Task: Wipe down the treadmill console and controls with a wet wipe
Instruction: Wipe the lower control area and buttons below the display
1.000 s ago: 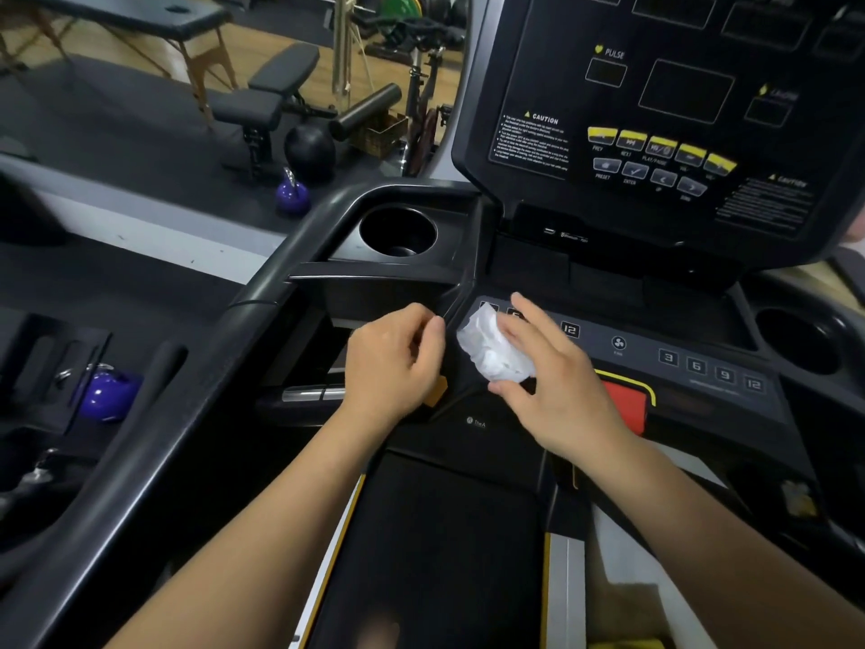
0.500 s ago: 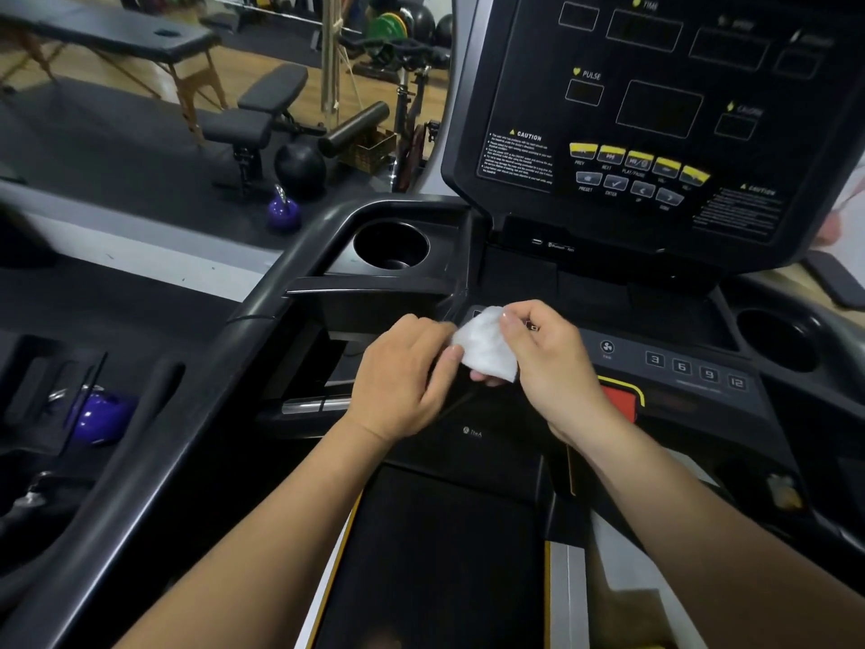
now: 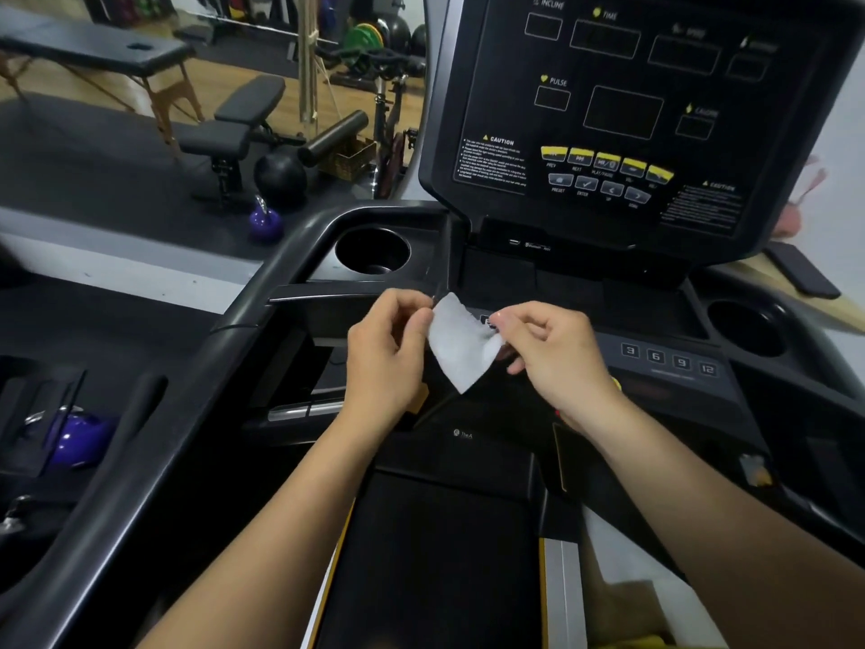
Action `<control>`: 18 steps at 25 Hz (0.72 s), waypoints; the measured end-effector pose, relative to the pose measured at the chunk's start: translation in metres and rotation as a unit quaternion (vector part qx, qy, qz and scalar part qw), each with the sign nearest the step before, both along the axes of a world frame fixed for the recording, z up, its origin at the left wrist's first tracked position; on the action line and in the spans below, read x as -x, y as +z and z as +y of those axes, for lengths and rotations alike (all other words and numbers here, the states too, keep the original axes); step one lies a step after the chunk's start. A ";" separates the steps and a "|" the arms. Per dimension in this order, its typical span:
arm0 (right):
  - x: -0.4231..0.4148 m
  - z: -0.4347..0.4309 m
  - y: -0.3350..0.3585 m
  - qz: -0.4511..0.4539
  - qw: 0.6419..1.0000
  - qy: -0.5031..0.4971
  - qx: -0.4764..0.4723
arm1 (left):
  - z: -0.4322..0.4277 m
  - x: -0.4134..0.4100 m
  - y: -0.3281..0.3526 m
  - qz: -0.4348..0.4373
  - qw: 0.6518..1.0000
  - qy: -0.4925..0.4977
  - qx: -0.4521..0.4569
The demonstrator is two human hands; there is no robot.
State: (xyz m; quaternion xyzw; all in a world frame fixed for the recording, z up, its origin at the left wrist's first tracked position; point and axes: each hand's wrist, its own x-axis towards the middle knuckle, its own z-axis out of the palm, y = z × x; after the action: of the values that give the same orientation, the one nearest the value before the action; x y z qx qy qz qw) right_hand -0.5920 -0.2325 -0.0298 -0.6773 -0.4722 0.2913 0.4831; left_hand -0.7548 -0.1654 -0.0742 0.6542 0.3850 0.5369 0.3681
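At the treadmill's front: black glossy treadmill console (image 3: 622,110) and grey numbered control strip (image 3: 669,360), neither being wiped. Left hand (image 3: 384,353) and right hand (image 3: 557,353) each pinch an edge of the small white wet wipe (image 3: 461,344), spread between them above the strip's left end. Wiping apparently all still ahead.

Dim, soft indoor light through a bending wide-angle lens.
The treadmill console (image 3: 622,114) is dark with a faint sheen; the wooden floor (image 3: 56,91) left of it is brightest. Labels at the console's right edge smear; frame edges curve and blur.
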 end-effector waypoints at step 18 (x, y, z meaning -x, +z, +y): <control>0.004 -0.009 0.045 0.258 0.962 -0.044 -0.073 | -0.023 -0.023 0.039 0.130 0.985 -0.068 -0.089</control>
State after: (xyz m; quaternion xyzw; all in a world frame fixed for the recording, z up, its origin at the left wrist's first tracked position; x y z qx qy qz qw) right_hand -0.5958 -0.2417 0.0152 -0.5626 -0.3213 0.3993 0.6487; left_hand -0.7321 -0.1884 -0.0350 0.7734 0.3350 0.4528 0.2909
